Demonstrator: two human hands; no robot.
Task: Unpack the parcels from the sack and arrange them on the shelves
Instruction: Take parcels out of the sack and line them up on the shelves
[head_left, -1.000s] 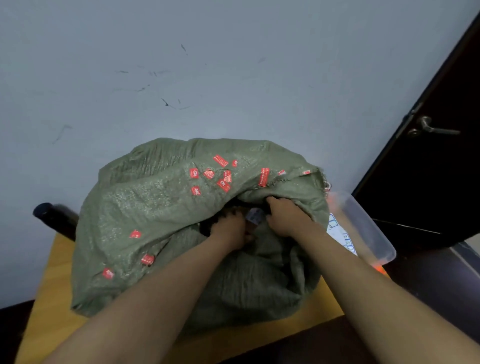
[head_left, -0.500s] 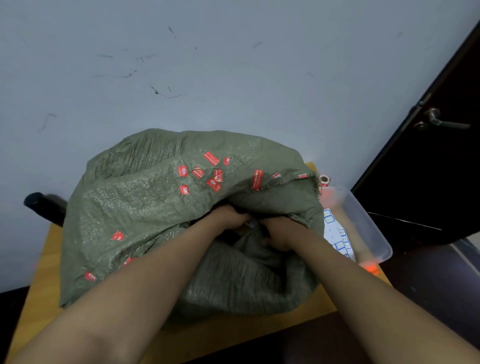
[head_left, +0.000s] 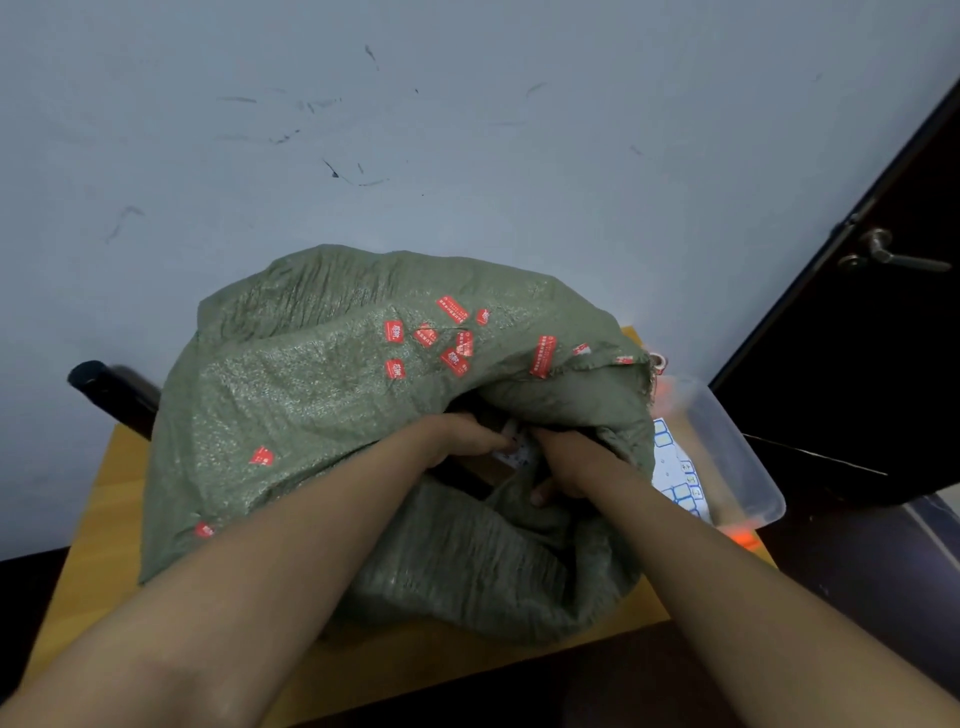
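A large green woven sack (head_left: 322, 415) with several red stickers lies slumped on a wooden table (head_left: 104, 499), its mouth facing me. Both my forearms reach into the opening. My left hand (head_left: 457, 436) curls its fingers over a brown parcel (head_left: 511, 460) with a white label, only a small part of which shows between my hands. My right hand (head_left: 571, 462) grips the parcel's right end, thumb underneath by the sack's fabric. The rest of the sack's contents is hidden.
A clear plastic bin (head_left: 727, 447) holding a white sheet with blue squares (head_left: 675, 467) stands right of the sack, a tape roll (head_left: 658, 360) behind it. A dark door (head_left: 857, 389) with a lever handle (head_left: 893, 255) is at right. A black cylinder (head_left: 104, 387) lies at left.
My hands have come closer together in the sack's mouth and a parcel's brown edge and label now show between them. The sack's upper flap has dropped lower over my hands.
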